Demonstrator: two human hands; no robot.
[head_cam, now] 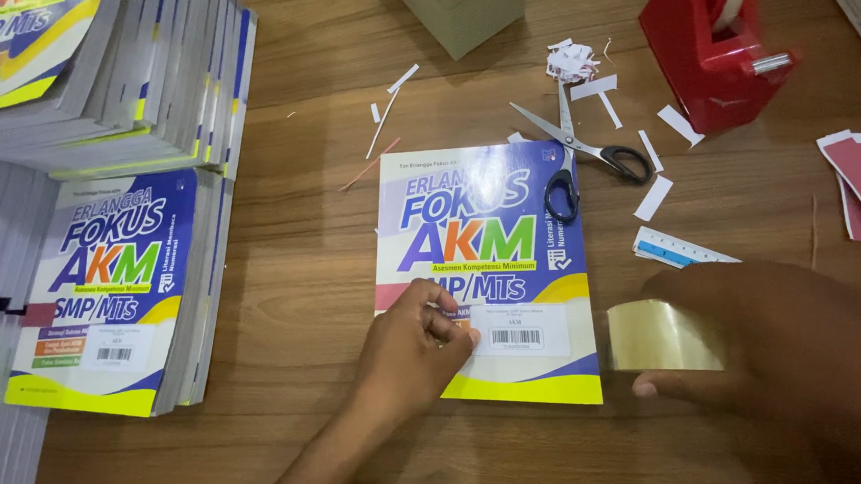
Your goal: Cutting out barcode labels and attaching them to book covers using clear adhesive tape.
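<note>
One book [485, 259] is lying flat on the wooden table [305, 278], with two stacks of books [114, 190] at the left. The left hand [418, 343] is pressing bunched fingers beside its white sticker [516, 332]. The right hand [799, 341], partly cut off, is probably gripping one tape roll [663, 336]. One pair of scissors [583, 155] is lying above.

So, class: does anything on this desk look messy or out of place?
Yes: white paper scraps lie strewn across the wooden table around the scissors, with a crumpled bit beside the red tape dispenser.
</note>
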